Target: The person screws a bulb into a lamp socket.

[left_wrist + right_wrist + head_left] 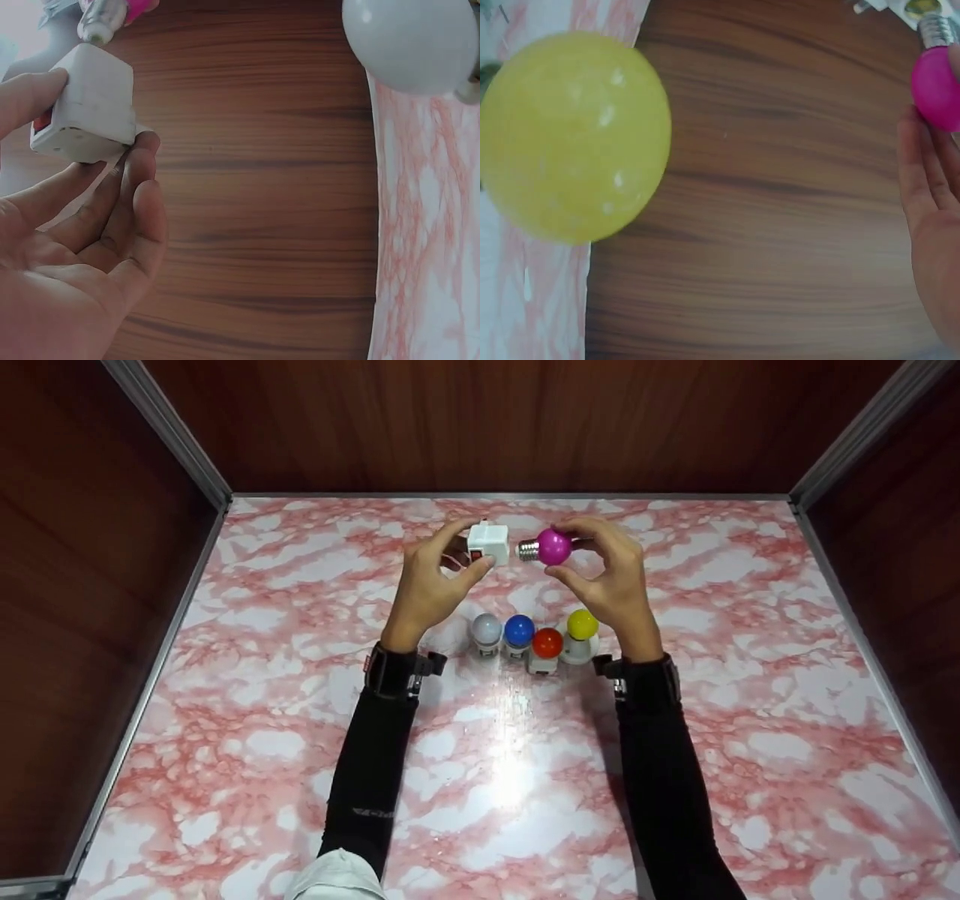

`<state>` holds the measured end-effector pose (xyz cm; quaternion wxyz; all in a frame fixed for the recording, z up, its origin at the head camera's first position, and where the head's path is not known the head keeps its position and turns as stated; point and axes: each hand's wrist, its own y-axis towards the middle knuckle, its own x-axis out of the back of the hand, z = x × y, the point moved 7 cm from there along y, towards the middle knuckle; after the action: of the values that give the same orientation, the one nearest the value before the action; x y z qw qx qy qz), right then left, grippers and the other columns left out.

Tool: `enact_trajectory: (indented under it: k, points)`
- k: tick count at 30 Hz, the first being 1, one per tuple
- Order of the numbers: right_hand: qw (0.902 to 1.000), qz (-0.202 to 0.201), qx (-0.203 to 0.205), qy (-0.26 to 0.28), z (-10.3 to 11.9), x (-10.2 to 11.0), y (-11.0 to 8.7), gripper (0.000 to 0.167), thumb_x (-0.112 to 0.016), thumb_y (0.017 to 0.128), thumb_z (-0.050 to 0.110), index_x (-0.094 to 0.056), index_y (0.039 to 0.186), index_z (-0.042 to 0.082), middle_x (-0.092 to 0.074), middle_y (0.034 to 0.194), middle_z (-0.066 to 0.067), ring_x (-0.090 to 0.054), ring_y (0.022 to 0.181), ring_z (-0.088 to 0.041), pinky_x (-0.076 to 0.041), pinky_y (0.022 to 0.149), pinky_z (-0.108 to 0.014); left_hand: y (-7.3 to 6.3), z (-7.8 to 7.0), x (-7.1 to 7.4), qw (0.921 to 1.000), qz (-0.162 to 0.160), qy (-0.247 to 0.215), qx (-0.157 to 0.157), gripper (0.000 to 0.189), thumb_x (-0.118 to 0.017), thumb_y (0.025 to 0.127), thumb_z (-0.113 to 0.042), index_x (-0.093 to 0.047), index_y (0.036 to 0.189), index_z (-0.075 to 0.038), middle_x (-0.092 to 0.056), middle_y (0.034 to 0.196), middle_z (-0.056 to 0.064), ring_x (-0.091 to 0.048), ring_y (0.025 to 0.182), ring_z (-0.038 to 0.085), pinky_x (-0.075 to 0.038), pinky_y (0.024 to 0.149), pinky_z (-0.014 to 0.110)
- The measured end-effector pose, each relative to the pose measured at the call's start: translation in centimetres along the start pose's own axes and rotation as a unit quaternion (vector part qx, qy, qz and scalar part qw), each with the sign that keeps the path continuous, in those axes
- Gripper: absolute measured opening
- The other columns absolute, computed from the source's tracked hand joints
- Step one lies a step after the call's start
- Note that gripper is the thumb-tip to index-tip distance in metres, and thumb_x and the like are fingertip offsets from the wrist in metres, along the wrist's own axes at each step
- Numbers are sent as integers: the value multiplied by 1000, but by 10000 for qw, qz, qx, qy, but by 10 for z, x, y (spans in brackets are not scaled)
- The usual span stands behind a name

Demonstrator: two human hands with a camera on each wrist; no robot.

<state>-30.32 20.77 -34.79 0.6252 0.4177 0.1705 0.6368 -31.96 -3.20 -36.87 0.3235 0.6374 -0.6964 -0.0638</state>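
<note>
My left hand [429, 581] pinches a white boxy lamp holder [491, 540] with a red switch [476, 555], thumb in front and fingers behind. Facing it, my right hand [616, 577] grips a magenta light bulb [556, 547] by its globe, between thumb and fingers. The bulb's silver screw base [528, 550] points left at the lamp holder, with a small gap between them in the head view. From the left wrist, the lamp holder [97, 101] shows close below the bulb's tip [97, 31]. The right wrist view cuts off part of the magenta bulb [934, 86].
Nearer the person, a row of bulbs in white holders stands upright: white [487, 628], blue [519, 630], red [547, 643] and yellow [583, 624]. They sit on a red-and-white marbled tabletop [262, 675]. Dark wooden panels [480, 427] enclose its back and sides.
</note>
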Motion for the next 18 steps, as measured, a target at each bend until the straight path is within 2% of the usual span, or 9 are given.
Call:
enact_trajectory:
  k: [3, 6, 9, 14, 18]
  points:
    - [9997, -58, 228, -15, 6, -3, 1, 45, -91, 80, 1, -75, 122, -1, -76, 121, -18, -72, 110, -10, -62, 98, -20, -1, -3, -3, 9999, 97, 50, 14, 54, -81, 95, -27, -66, 140, -3, -79, 98, 17, -73, 84, 27, -63, 80, 37]
    - [9992, -108, 372, -30, 10, -5, 1, 44, -91, 79, 0, -76, 120, -1, -75, 121, -19, -71, 112, -11, -62, 97, -21, -1, -4, -7, 9998, 168, 112, 49, 53, -81, 95, -29, -67, 139, -2, -78, 98, 16, -72, 85, 26, -63, 81, 38]
    - [9990, -141, 416, -34, 11, -6, 1, 42, -92, 79, 1, -76, 118, 1, -75, 120, -19, -71, 113, -11, -62, 97, -21, -2, -5, -9, 9996, 213, 168, 76, 53, -81, 95, -31, -68, 139, -3, -78, 98, 15, -72, 85, 23, -62, 80, 38]
    - [9989, -151, 445, -63, 11, -6, 2, 41, -92, 80, 3, -76, 117, 1, -75, 120, -19, -71, 112, -12, -62, 97, -22, -2, -9, -11, 9997, 207, 152, -9, 53, -82, 94, -31, -68, 138, -2, -78, 97, 17, -72, 84, 24, -64, 81, 47]
    - [9987, -127, 489, -81, 12, -6, 2, 41, -92, 80, 3, -76, 117, -1, -74, 120, -22, -71, 112, -13, -62, 96, -21, -2, -11, -11, 9997, 189, 161, -82, 53, -82, 94, -31, -68, 137, -2, -78, 97, 17, -72, 83, 24, -64, 79, 47]
